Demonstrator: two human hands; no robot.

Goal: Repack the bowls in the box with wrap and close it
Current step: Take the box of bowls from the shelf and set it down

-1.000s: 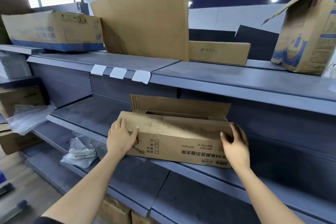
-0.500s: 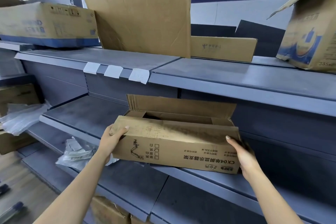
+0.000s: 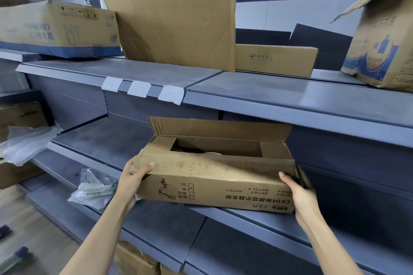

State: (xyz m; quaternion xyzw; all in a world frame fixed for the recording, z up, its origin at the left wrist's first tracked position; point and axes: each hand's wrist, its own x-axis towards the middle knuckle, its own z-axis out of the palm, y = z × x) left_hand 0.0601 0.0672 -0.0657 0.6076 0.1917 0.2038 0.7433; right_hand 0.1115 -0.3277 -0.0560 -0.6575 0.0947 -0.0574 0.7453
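Note:
A long brown cardboard box (image 3: 214, 187) with printed black text lies on the middle grey shelf (image 3: 102, 138), tilted toward me over the shelf's front edge. Its rear flap stands up and the near flap is folded over the top, leaving a dark opening where something pale and rounded (image 3: 212, 153) shows. My left hand (image 3: 131, 179) grips the box's left end, thumb on the top flap. My right hand (image 3: 298, 192) holds the right end, its fingers wrapped behind the corner. Crumpled clear wrap (image 3: 93, 190) lies on the shelf left of the box.
The upper shelf (image 3: 290, 96) overhangs close above the box and carries a flat cardboard sheet (image 3: 178, 15) and several cartons. More plastic wrap (image 3: 24, 143) and boxes sit at far left. Cartons stand under the lower shelf (image 3: 134, 261).
The box has slid forward off the shelf edge and tilted toward me. My left hand went from flat on the front face to gripping the left end; my right hand wrapped around the right end.

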